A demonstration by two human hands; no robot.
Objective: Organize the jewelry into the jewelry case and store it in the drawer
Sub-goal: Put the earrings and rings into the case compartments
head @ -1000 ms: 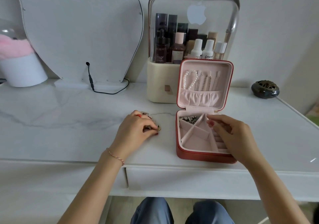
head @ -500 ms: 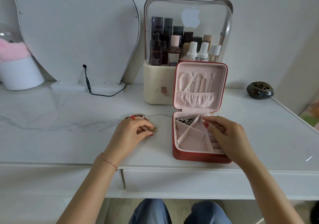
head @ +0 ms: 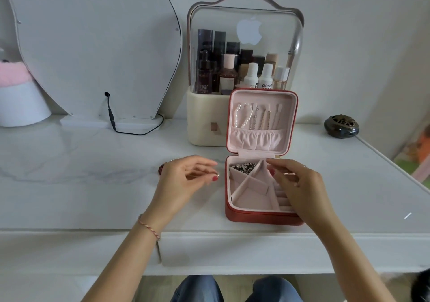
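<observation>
A red jewelry case (head: 260, 218) lies open on the white desk, its pink lid (head: 261, 120) upright with a pearl strand and chains (head: 253, 116) hanging inside. Dark metal pieces (head: 243, 168) fill its back left compartment. My left hand (head: 186, 178) hovers just left of the case and pinches a small ring (head: 216, 174) between thumb and fingertip. Behind that hand, part of a beaded bracelet (head: 161, 169) shows on the desk. My right hand (head: 300, 185) rests over the case's right side, fingers spread and covering the ring slots. The drawer front (head: 244, 250) below the desk edge is closed.
A clear-domed cosmetics organizer (head: 244, 69) full of bottles stands right behind the case. A large mirror (head: 97, 45) with a black cable (head: 111, 120) leans at back left, beside a white pot (head: 21, 101). A dark round incense burner (head: 341, 126) sits at back right.
My left hand has lifted off the desk with the small ring pinched in it and moved toward the case. My right hand has stayed on the case.
</observation>
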